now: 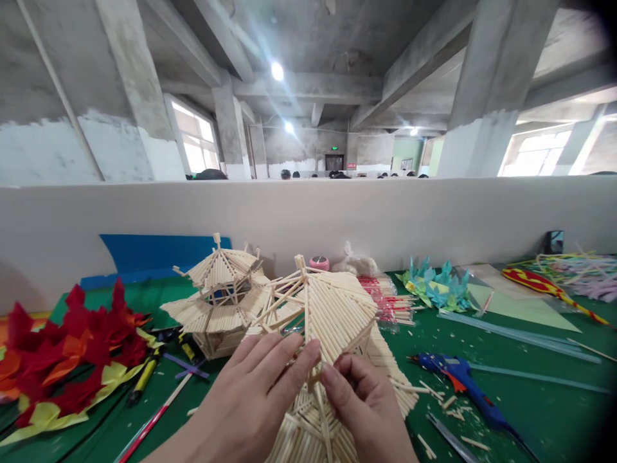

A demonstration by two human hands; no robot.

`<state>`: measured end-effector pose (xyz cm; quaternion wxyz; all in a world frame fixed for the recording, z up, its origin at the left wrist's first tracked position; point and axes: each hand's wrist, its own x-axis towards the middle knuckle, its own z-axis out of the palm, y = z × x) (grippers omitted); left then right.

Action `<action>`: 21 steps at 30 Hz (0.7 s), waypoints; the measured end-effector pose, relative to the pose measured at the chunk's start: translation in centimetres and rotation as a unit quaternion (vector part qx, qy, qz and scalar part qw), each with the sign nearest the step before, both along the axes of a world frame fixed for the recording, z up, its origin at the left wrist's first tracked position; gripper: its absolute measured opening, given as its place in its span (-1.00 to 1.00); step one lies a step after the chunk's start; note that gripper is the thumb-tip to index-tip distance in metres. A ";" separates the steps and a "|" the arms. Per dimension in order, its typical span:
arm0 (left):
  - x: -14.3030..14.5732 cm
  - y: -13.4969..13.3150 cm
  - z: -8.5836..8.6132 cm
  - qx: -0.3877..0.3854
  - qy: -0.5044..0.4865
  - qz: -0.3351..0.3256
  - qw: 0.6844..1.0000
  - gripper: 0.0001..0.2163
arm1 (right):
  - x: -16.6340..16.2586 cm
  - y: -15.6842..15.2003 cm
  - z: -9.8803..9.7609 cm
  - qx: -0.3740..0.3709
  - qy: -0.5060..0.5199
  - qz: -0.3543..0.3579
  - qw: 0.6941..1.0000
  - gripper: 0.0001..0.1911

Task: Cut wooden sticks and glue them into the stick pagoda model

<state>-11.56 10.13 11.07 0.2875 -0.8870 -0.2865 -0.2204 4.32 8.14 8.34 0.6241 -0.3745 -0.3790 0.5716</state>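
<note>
At six o'clock on the green bench (559, 418), right before me, stood the stick pavilion (337, 321), with both my hands at its roof (335, 302). My left hand (260, 379), around eight o'clock from the peak, lay with fingers stretched over the near side; its thumb was hidden, so I could not tell whether that grip held anything beneath. My right hand (361, 395), nearer five o'clock, had a narrow grip, thumb and fingertips drawn together on the pavilion's near roof edge. I judged the step to be steadying and seating that edge: an even press from the left and a light pinch from the right seemed best, since such thin sticks could snap, with the ends lined up before any squeeze. The glue gun (463, 373) lay between three and four o'clock, nozzle toward the pavilion, so my right wrist was better held clear of its tip.
</note>
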 end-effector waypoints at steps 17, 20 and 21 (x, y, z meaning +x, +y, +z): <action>0.3 -0.3 0.1 -0.008 -0.015 -0.005 1.000 -0.63 | -0.2 0.1 -0.4 -0.001 0.009 -0.001 1.000 -0.58; 0.6 -0.4 -0.3 -0.030 -0.056 0.010 0.998 -0.63 | -0.2 0.0 -0.3 0.002 0.005 0.000 1.000 -0.58; 0.7 -0.4 -0.4 -0.033 -0.069 0.015 0.997 -0.63 | -0.2 0.0 -0.2 0.003 0.004 0.000 1.000 -0.58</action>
